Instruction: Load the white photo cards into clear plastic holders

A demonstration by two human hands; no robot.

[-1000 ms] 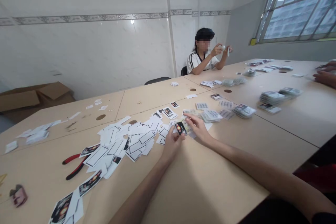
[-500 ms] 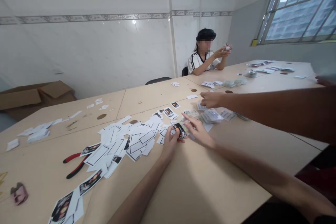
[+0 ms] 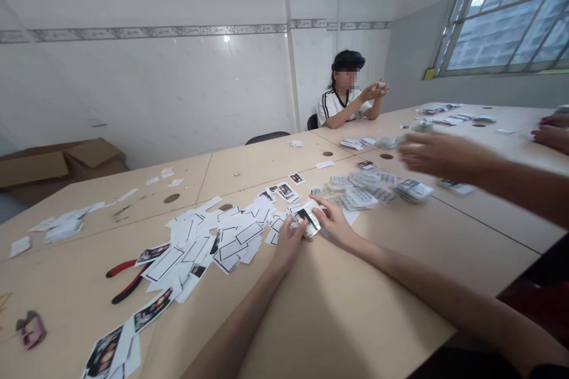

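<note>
Printed card [image 3: 306,219] is pinched between my left hand [image 3: 288,244] and right hand [image 3: 335,222], fingers of both gripping it. Bundled stacks [image 3: 362,192] lie beyond my hands; loose white cutouts [image 3: 235,231] remain spread to their left. A cardboard box [image 3: 33,169] sits far left, contents unseen.

- red-handled pliers [image 3: 127,279] lying on the tabletop
- seated co-worker [image 3: 344,95] at the far table, black cap, small item in both hands
- cardboard box [image 3: 57,160] on the floor by the tiled wall [image 3: 155,95]
- barred window [image 3: 502,18] upper right
- pink crumpled object [image 3: 31,330] (too small to tell what)
</note>
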